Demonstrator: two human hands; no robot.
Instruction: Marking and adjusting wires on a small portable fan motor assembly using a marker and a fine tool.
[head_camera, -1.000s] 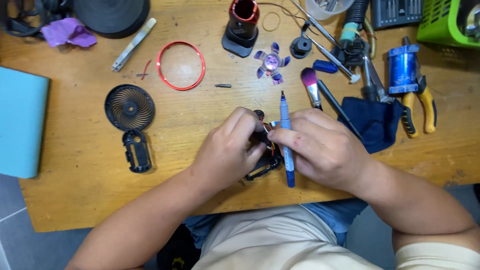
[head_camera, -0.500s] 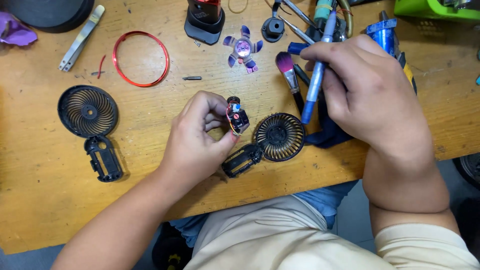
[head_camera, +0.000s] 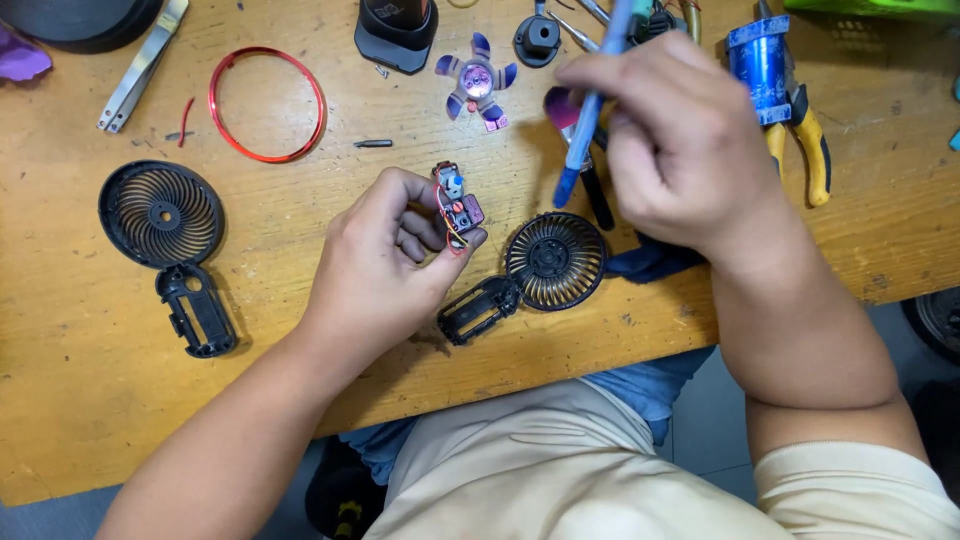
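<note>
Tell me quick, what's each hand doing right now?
Left hand: closed on a small circuit board with wires.
Right hand: closed on a blue screwdriver.

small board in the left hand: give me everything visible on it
The small circuit board is a narrow purple piece with a pale round part with a blue spot near its top, a dark component lower down and red and yellow wires along its left edge. It stands roughly upright above the wooden table, pinched at its lower end between thumb and fingertips of the left hand. Finer detail is too small to tell.
</note>
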